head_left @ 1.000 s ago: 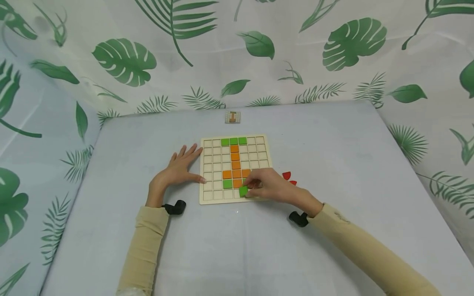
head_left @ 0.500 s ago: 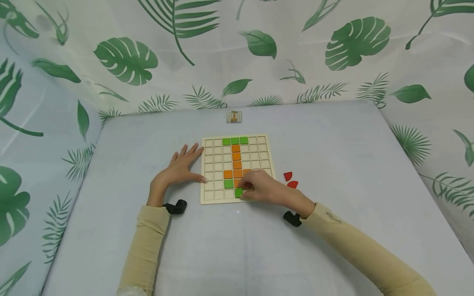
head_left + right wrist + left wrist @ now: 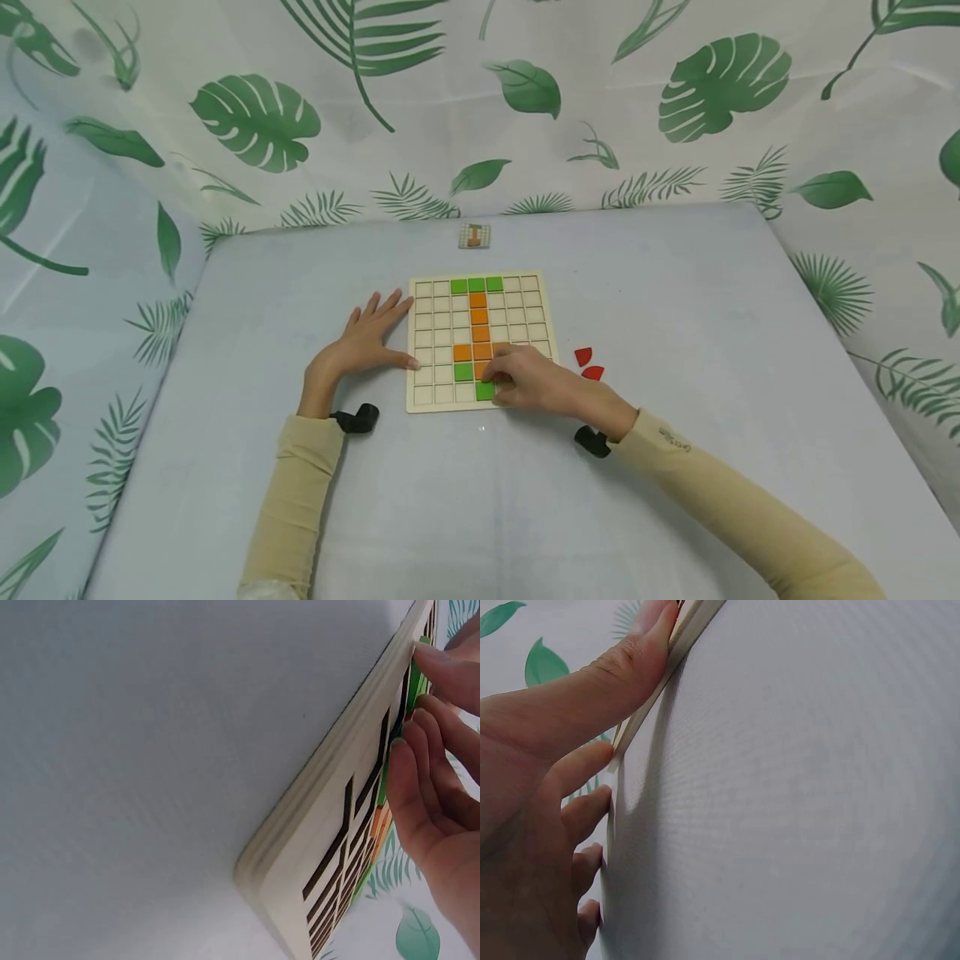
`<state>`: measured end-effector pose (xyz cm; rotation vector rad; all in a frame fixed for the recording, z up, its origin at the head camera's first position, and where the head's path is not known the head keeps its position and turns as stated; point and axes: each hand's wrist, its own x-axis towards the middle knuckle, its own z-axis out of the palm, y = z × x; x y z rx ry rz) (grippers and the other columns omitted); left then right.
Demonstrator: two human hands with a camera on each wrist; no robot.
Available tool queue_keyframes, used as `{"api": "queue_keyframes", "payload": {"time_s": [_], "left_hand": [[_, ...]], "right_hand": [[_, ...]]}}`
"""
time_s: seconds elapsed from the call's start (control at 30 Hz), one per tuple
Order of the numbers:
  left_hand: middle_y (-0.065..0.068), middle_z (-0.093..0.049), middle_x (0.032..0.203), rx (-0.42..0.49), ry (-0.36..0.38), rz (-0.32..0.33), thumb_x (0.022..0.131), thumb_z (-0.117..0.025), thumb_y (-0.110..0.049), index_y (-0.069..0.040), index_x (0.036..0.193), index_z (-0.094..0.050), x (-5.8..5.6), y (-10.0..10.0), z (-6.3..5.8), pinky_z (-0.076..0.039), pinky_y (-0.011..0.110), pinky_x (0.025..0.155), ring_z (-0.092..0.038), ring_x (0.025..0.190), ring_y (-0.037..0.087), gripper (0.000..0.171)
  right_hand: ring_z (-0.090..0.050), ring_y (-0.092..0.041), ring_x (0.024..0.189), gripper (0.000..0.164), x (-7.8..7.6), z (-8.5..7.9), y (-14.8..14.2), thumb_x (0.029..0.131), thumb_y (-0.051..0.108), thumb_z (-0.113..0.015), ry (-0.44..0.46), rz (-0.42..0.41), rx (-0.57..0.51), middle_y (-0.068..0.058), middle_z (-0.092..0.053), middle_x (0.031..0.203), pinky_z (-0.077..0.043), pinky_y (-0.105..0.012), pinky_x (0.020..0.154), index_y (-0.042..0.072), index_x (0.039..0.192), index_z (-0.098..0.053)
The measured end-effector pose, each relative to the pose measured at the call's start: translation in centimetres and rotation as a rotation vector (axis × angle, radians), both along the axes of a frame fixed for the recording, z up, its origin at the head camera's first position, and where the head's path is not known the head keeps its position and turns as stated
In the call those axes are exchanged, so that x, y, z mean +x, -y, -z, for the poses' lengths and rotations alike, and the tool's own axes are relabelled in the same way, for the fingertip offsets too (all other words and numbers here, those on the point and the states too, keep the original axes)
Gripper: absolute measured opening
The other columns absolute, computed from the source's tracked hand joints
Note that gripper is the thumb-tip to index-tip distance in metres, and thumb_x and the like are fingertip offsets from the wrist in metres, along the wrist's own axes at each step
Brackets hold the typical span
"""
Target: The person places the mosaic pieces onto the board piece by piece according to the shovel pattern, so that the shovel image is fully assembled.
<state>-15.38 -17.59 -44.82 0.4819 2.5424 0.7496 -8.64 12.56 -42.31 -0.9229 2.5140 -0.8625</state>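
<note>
A pale wooden grid board (image 3: 423, 393) lies on the table between both hands. My right hand (image 3: 536, 382) holds a green square tile (image 3: 483, 392) by its edges, at a middle cell of the nearest row. In the right wrist view, the thumb and fingers meet the green tile (image 3: 416, 675) low over the board. Spread fingers of my left hand (image 3: 360, 343) rest along the board's left side, its thumb on the edge. Orange tiles (image 3: 479, 317) form a column up the board, with more green tiles (image 3: 476, 285) across the far row. Right fingers hide some cells.
Two red rounded wedge pieces (image 3: 588, 364) lie on the table right of the board, by the right wrist. A small patterned card (image 3: 474, 236) sits beyond the board's far edge. A leaf-print curtain (image 3: 525, 167) surrounds the table (image 3: 675, 292).
My right hand has moved slightly left with the green tile, which was tilted and now looks flat at a middle cell of the nearest row. The left hand has stayed on the board's edge.
</note>
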Motion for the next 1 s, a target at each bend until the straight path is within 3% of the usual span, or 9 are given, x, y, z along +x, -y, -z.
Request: {"api": "queue_keyframes", "payload": {"time_s": [0.23,0.7,1.0], "left_hand": [[0.012,-0.003,0.174,0.003,0.004,0.005,0.083,-0.084,-0.042,-0.014,0.167,-0.016,0.0,0.0,-0.1,0.009,0.061,0.127,0.011,0.16,0.038,0.111],[0.011,-0.003,0.174,0.004,0.007,-0.005,0.083,-0.085,-0.041,-0.013,0.166,-0.017,0.1,-0.3,-0.2,0.01,0.06,0.127,0.011,0.16,0.037,0.111],[0.012,-0.004,0.174,0.0,-0.002,-0.001,0.084,-0.084,-0.042,-0.013,0.167,-0.017,0.1,0.0,-0.1,0.009,0.06,0.127,0.011,0.16,0.038,0.111]], "right_hand": [[-0.061,-0.013,0.087,0.027,0.1,0.0,-0.9,0.084,-0.001,-0.075,0.05,0.017,-0.017,-0.002,-0.071,0.099,-0.056,-0.023,0.08,0.003,0.111,-0.077],[-0.058,-0.011,0.082,0.018,0.1,0.5,-0.9,0.086,-0.002,-0.07,-0.024,0.004,-0.051,-0.003,-0.07,0.094,-0.054,-0.023,0.076,0.003,0.102,-0.075],[-0.061,-0.013,0.086,0.016,0.3,0.3,-2.3,0.087,0.005,-0.078,-0.042,0.023,-0.048,-0.002,-0.071,0.095,-0.055,-0.025,0.078,0.005,0.103,-0.076]]}}
